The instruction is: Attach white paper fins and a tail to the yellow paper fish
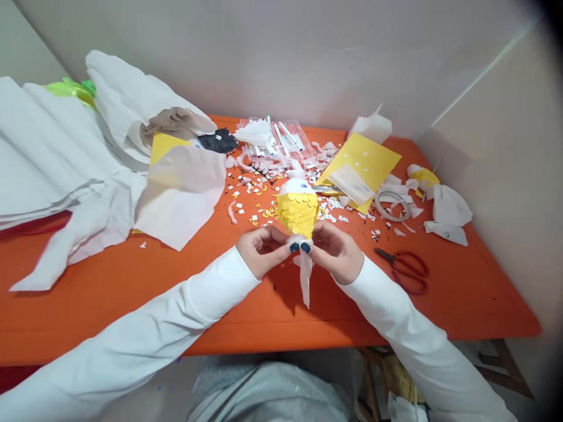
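Between my two hands, a paper fish figure (pixel 298 212) is held upright above the table, its white head up and its body covered in overlapping yellow paper scales. A thin white paper strip hangs from its lower end. My left hand (pixel 267 251) pinches that lower end from the left, thumb toward me. From the right, my right hand (pixel 336 249) pinches the same spot, and the two dark-nailed thumbs nearly meet. The fingertips behind the figure are hidden. Red-handled scissors (pixel 404 268) lie just right of my right hand.
White paper sheets (pixel 53 158) pile up on the orange table (pixel 189 316) at left. Behind the figure are paper scraps (pixel 259 199), a clear box of markers (pixel 285 138), a utility knife (pixel 329 190) and yellow paper (pixel 367 161). A tape roll (pixel 392 206) and a second paper fish (pixel 424 176) lie at right.
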### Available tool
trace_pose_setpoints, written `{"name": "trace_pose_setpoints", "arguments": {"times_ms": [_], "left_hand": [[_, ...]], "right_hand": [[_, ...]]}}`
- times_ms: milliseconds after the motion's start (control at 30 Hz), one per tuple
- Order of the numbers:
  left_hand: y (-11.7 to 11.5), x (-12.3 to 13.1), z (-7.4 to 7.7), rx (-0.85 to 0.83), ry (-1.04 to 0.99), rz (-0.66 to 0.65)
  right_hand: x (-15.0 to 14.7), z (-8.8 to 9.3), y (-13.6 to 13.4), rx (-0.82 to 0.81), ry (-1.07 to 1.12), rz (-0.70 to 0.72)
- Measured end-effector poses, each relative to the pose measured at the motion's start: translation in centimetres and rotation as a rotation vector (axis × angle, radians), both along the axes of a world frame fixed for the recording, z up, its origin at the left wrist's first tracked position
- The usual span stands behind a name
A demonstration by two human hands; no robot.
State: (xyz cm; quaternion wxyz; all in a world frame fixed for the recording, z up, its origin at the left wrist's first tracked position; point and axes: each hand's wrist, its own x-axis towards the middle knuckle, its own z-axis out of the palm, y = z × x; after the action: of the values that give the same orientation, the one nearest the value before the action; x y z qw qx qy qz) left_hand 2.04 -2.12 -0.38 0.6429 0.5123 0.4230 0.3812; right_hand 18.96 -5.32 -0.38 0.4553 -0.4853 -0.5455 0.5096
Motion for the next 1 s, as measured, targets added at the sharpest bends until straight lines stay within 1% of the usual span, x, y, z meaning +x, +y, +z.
{"name": "trace_pose_setpoints", "arguments": {"times_ms": [167,300,533,700,833,967,1000], "left_hand": [[-0.1,0.1,0.2,-0.017,0.026,0.007],[-0.2,0.1,0.3,-0.017,0.052,0.009],[-0.2,0.1,0.2,-0.016,0.040,0.021],[0.0,0.0,-0.1,-0.025,-0.011,-0.003],[0.2,0.0,-0.5,-0.027,-0.011,-0.088],[0.3,-0.1,-0.8,0.020,0.033,-0.036],[0.4,-0.1,-0.8,0.025,0.048,-0.045]], "right_hand": [[-0.2,0.1,0.1,-0.008,0.046,-0.008],[-0.3,0.2,0.1,-0.016,0.031,-0.010],[0.1,0.0,0.1,-0.012,0.056,0.027],[0.2,0.0,0.2,-0.048,0.084,0.010],[0.0,-0.2,0.2,-0.036,0.063,-0.028],[-0.1,-0.5,0.1,-0.032,0.057,-0.006],[-0.2,-0.5,0.1,-0.034,0.055,-0.004]]}}
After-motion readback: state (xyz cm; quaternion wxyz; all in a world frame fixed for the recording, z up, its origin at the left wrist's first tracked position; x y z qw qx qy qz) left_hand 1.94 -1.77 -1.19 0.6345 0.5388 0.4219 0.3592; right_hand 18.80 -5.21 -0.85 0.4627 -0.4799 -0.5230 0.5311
